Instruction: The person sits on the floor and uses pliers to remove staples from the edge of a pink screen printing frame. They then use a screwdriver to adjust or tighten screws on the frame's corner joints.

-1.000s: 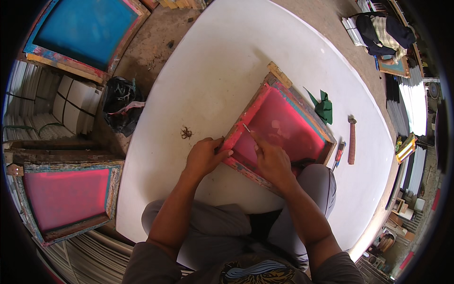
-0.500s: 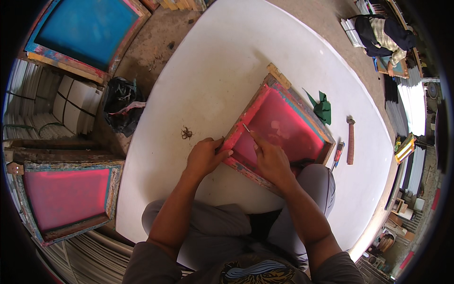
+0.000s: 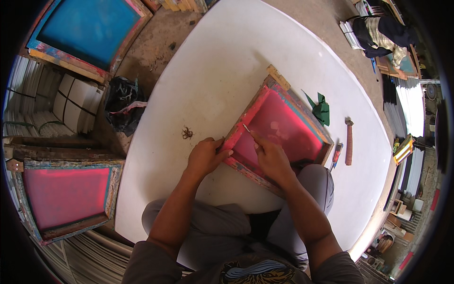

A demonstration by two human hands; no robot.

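A wooden screen-printing frame (image 3: 254, 107) with pink mesh (image 3: 288, 137) lies tilted across my crossed legs and the white surface. My left hand (image 3: 206, 157) is closed on its near left rail, thumb on top. My right hand (image 3: 272, 158) reaches over the mesh and pinches a thin tool with a metal tip (image 3: 246, 128). That tip meets the inner edge of the left rail; the handle is hidden in my fingers. To the right are a green piece of cloth or plastic (image 3: 321, 111), a red-and-blue hand tool (image 3: 337, 155) and a hammer (image 3: 349, 142).
A small brown tangle (image 3: 187, 133) sits on the white tabletop (image 3: 208, 71). Left of it are a black plastic bag (image 3: 124, 97), a blue screen frame (image 3: 80, 31), another pink one (image 3: 68, 196) and bundled white sheets (image 3: 75, 104). Another person (image 3: 383, 35) bends over a frame at far right.
My hands, the frame and the thin tool stay almost in place. At far right, the other person's arm and the frame under it have shifted slightly.
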